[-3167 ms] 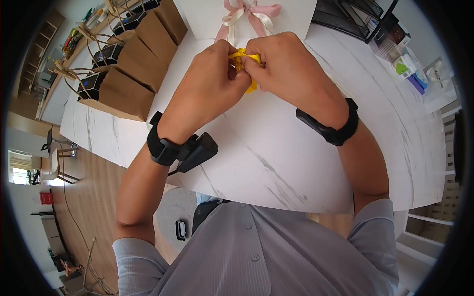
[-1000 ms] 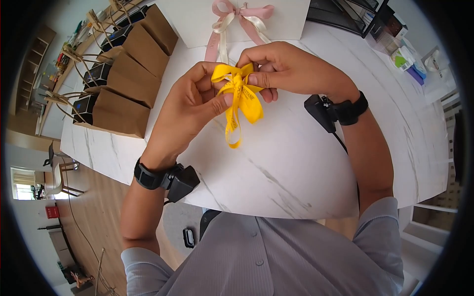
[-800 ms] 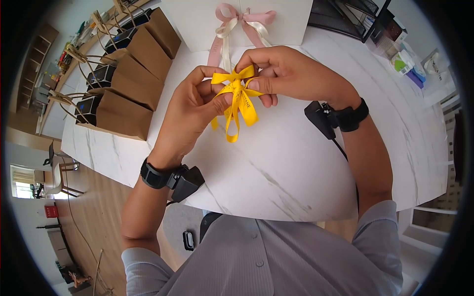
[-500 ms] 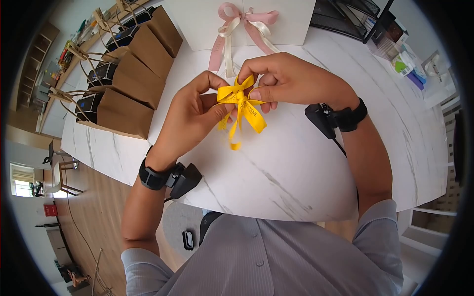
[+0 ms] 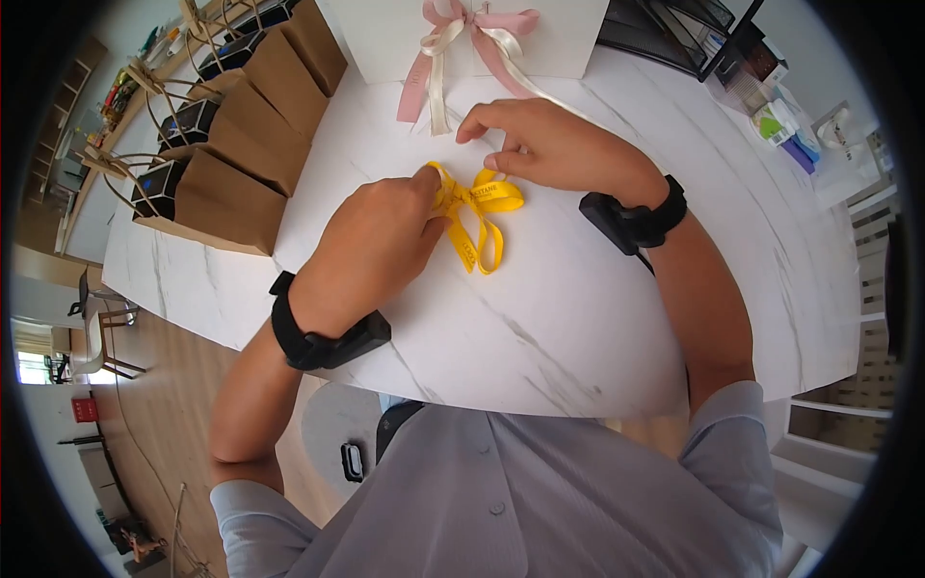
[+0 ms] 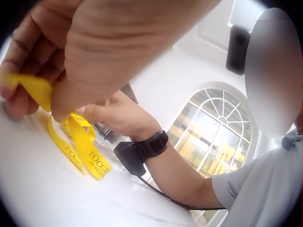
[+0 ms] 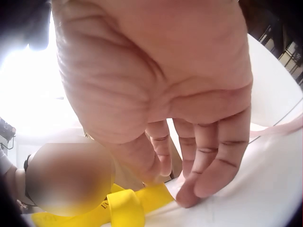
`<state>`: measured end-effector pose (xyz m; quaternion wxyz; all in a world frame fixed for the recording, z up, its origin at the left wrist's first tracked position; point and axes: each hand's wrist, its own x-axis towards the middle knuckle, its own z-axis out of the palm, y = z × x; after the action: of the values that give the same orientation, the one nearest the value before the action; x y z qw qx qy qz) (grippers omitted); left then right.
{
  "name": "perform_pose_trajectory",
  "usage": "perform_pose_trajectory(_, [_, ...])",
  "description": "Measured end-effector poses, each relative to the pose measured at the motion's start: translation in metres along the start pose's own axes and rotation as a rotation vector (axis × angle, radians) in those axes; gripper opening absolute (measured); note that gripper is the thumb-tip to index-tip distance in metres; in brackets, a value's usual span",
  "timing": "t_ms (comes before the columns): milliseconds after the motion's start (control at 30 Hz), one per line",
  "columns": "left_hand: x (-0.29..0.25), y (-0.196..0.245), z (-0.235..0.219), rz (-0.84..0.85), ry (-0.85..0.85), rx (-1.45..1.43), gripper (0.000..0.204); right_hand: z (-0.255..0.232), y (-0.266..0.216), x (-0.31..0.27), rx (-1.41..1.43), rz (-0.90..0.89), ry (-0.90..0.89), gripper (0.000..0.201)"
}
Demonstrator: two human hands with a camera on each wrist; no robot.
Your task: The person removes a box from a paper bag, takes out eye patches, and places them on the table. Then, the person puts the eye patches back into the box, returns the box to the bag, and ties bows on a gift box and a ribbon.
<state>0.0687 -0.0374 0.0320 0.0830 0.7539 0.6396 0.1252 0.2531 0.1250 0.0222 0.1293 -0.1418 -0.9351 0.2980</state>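
Note:
A yellow printed ribbon bow (image 5: 496, 197) lies low over the white marbled table, its loops and tails spread toward the body. The left hand (image 5: 364, 246) pinches its left side; in the left wrist view a yellow loop (image 6: 37, 90) runs between the thumb and fingers of that hand (image 6: 109, 52). Just above the bow's right loop is the right hand (image 5: 568, 152), fingers apart and loosely bent. In the right wrist view the thumb of the right hand (image 7: 156, 80) is close to the ribbon (image 7: 127, 208); whether they touch I cannot tell.
Several brown paper bags (image 5: 226, 202) with black boxes stand at the left. A white box or bag (image 5: 385, 43) with a pink and cream bow (image 5: 493, 43) is at the back. At the back right are a black mesh tray (image 5: 650, 34) and small packages (image 5: 776, 125).
The bow has gone from being held up by both hands to lying lower, near the table. The right hand's grip on it has loosened, and the left hand has turned palm down.

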Motion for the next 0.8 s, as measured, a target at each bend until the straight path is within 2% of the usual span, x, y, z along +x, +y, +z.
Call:
perform_pose_trajectory(67, [-0.002,0.008,-0.005,-0.061,-0.045,-0.083,0.025,0.000,0.002,-0.002,-0.113,-0.096,0.162,0.024])
perform_pose_trajectory(100, [-0.002,0.011,-0.010,-0.119,-0.092,-0.155,0.030,-0.003,0.001,-0.003,-0.112,-0.093,0.156,0.024])
perform_pose_trajectory(167, [-0.009,0.011,-0.017,-0.145,-0.094,-0.273,0.032,-0.014,-0.009,-0.008,-0.206,0.038,0.258,0.015])
perform_pose_trajectory(233, [-0.016,0.003,-0.015,-0.153,-0.093,-0.386,0.034,-0.017,-0.020,-0.018,-0.284,0.101,0.245,0.009])
perform_pose_trajectory(300, [-0.025,-0.006,-0.004,-0.039,0.088,-0.217,0.028,-0.009,-0.032,-0.036,-0.366,0.119,0.198,0.014])
perform_pose_trajectory(367, [-0.029,-0.002,-0.006,-0.071,0.043,-0.176,0.029,0.007,-0.049,-0.053,-0.340,0.173,0.136,0.014])
perform_pose_trajectory(433, [-0.033,-0.002,-0.003,0.131,0.163,-0.111,0.035,0.028,-0.058,-0.065,-0.357,0.076,0.257,0.025])
perform_pose_trajectory(467, [-0.035,-0.001,-0.003,0.129,0.160,-0.115,0.035,0.031,-0.065,-0.068,-0.385,0.132,0.179,0.043])
perform_pose_trajectory(533, [-0.036,0.003,-0.005,0.216,0.064,-0.067,0.043,0.039,-0.074,-0.073,-0.415,0.115,0.185,0.046])
perform_pose_trajectory(633, [-0.038,0.003,-0.004,0.268,0.020,0.054,0.044,0.046,-0.085,-0.079,-0.471,0.087,0.159,0.054])
perform_pose_trajectory(800, [-0.042,0.005,-0.004,0.250,0.006,0.081,0.045,0.057,-0.083,-0.077,-0.517,0.085,0.065,0.057])
